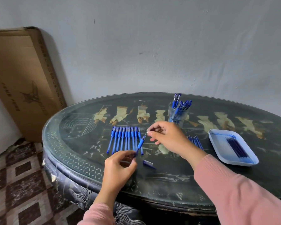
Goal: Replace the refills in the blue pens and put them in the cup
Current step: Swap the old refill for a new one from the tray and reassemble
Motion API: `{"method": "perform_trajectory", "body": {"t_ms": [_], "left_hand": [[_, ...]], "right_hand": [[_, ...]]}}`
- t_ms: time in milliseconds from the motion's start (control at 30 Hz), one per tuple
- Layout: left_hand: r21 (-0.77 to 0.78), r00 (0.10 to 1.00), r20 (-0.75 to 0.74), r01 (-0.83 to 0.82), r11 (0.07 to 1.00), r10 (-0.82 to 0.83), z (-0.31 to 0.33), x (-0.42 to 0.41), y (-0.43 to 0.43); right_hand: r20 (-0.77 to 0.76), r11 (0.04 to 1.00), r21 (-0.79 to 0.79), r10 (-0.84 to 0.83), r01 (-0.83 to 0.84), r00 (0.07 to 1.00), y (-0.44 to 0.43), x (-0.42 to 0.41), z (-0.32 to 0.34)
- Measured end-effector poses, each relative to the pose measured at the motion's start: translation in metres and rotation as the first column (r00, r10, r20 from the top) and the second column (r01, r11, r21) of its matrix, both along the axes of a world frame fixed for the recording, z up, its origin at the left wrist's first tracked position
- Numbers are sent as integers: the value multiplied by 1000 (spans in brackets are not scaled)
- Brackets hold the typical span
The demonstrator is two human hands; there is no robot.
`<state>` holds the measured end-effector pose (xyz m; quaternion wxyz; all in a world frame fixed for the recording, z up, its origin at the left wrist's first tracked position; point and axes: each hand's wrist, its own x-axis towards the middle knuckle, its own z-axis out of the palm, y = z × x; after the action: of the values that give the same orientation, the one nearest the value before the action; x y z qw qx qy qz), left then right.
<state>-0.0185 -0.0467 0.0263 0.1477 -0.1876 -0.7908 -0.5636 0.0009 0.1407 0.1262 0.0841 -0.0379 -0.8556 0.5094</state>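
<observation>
- The table (81,153), dark lacquer under a glossy top, is keeping everything within reach.
- The plastic tray (217,143) is sitting by the right edge, collecting refills (237,146) (spent ones, I'd guess).
- The clear cup (177,116) is standing near the far edge, holding finished pens (183,104) upright.
- The row of pens (125,138) is waiting mid-table.
- The left hand (118,168) is pinching the barrel of one pen (140,142) while the right hand (167,137) is pinching its tip, likely unscrewing it.
- Its cap (148,162) is lying toward the front edge.
</observation>
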Motion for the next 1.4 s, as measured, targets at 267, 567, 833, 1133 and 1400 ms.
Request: {"method": "perform_trajectory", "body": {"t_ms": [267,567,833,1133,1400], "left_hand": [[-28,998,-55,13,1000,-15,0,0,0],[-16,998,-66,-2,1000,0,-2,-1,1],[-21,997,-79,-2,1000,0,-3,-1,0],[-4,998,-67,-14,1000,14,-3,-1,0],[2,998,-65,-12,1000,12,-1,-1,0]], "right_hand": [[-2,990,140,5,-5,1000,1,-4,0],[27,989,145,0,-4,1000,5,-7,7],[100,961,271,33,-59,994,-5,-9,4],[39,983,177,38,-44,999,-9,-6,0],[52,994,100,42,-47,998,-6,-5,-5]]}}
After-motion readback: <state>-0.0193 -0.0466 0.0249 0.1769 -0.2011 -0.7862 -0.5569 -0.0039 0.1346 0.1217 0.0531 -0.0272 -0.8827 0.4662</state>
